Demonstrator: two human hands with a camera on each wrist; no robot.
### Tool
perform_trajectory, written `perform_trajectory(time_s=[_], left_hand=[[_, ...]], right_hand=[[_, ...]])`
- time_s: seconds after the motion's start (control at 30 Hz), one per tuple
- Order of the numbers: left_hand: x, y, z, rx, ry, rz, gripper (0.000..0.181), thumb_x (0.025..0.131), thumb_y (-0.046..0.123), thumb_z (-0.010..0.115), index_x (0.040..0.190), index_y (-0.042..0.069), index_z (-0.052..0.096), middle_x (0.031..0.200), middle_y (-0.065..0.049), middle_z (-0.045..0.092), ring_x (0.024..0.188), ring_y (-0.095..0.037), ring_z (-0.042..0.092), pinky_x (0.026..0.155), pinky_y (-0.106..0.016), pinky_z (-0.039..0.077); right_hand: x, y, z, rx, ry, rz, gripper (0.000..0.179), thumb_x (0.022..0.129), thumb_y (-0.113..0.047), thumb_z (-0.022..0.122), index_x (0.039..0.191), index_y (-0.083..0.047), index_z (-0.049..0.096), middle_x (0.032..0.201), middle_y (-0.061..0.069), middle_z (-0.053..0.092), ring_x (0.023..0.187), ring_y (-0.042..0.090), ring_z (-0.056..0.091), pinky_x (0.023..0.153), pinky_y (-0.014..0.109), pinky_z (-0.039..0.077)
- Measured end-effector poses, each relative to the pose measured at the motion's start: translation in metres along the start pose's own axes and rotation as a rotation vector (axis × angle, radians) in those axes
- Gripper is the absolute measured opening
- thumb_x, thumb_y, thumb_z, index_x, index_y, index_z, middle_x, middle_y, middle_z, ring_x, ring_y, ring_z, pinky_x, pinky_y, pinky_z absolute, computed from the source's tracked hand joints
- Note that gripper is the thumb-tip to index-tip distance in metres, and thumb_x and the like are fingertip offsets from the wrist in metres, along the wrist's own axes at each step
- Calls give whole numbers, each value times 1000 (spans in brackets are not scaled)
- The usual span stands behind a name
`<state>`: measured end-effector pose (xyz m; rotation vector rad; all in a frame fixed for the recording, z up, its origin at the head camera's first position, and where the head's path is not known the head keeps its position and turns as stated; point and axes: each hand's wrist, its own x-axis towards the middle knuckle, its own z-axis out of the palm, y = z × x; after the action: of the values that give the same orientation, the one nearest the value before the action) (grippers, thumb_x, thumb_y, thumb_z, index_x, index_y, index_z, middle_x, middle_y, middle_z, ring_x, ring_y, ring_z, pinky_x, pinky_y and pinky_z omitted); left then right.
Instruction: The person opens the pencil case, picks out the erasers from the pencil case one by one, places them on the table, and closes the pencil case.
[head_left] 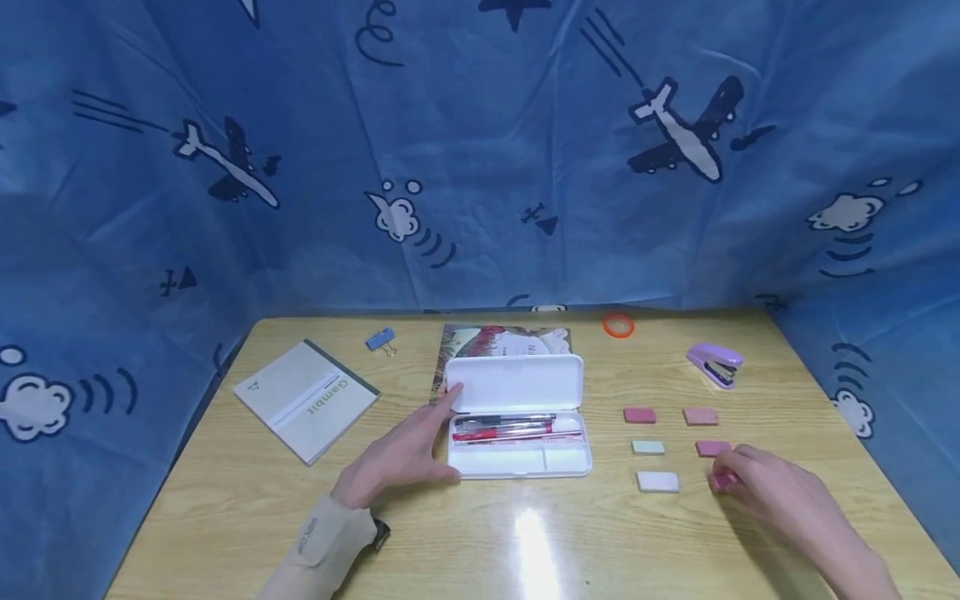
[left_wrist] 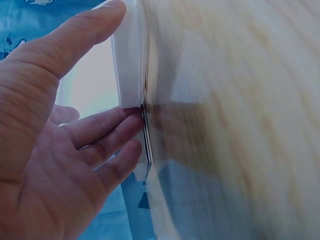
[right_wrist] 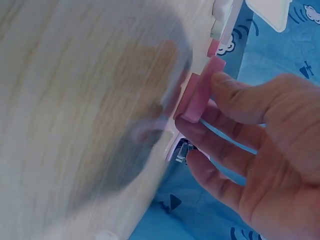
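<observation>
In the head view, a white pencil case [head_left: 498,462] lies with its lid raised, several pens [head_left: 502,432] in its back compartment. My left hand [head_left: 401,454] is spread along its left end, thumb at the front corner and a fingertip at the lid. The left wrist view shows straight fingers touching the case wall [left_wrist: 131,75]. My right hand [head_left: 780,492] pinches a pink eraser [right_wrist: 202,92] between thumb and fingertips, close over the table. Just behind it lies another pink eraser [head_left: 711,448]. Nearby are two more pink ones [head_left: 640,415], a mint eraser [head_left: 648,447] and a white eraser [head_left: 657,482].
A purple stapler [head_left: 715,364] stands at the back right, and an orange ring [head_left: 618,326] lies at the rear edge. Behind the case lies a picture booklet [head_left: 510,342]. A notebook [head_left: 307,400] and a blue binder clip [head_left: 381,339] are on the left. Blue curtains surround the table.
</observation>
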<state>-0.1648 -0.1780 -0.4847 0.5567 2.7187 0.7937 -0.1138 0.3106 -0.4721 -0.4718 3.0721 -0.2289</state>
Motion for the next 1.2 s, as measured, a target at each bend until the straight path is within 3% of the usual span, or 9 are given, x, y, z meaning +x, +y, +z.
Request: perform_trajectory(time_s=[0.67,0.8,1.03,1.2], left_hand=[[0,2,-1,0,3,-3,127,74,37,91,165,33,1,167,-9,32,150,-34,36,121,-52,37],[0,2,0,-1,3,0,128,74,37,91,164,33,1,166,-11,32,150,-35,37,119,-53,39],[-1,2,-1,22,17,-2,127,74,38,91,164,34,1,165,-13,33,147,-35,40,118,-52,41],[-1,2,-1,6,1,-6,127,75,37,90,164,35,0,167,-12,30,149,-35,38,119,-52,39]], right_hand=[[6,1,5,4,-16,-3,20,81,-12,83,86,-27,71,82,-11,66,72,6,57,60,33,51],[10,-4,-2,-2,14,-34,21,79,-12,85,96,-18,74,87,-5,71,77,15,65,63,39,56],[40,-37,-19,36,182,-198,25,77,-3,80,99,-13,74,98,3,74,82,17,68,64,37,56],[70,-70,-24,63,245,-276,29,81,-8,82,108,-12,74,102,4,75,89,21,71,67,39,58]])
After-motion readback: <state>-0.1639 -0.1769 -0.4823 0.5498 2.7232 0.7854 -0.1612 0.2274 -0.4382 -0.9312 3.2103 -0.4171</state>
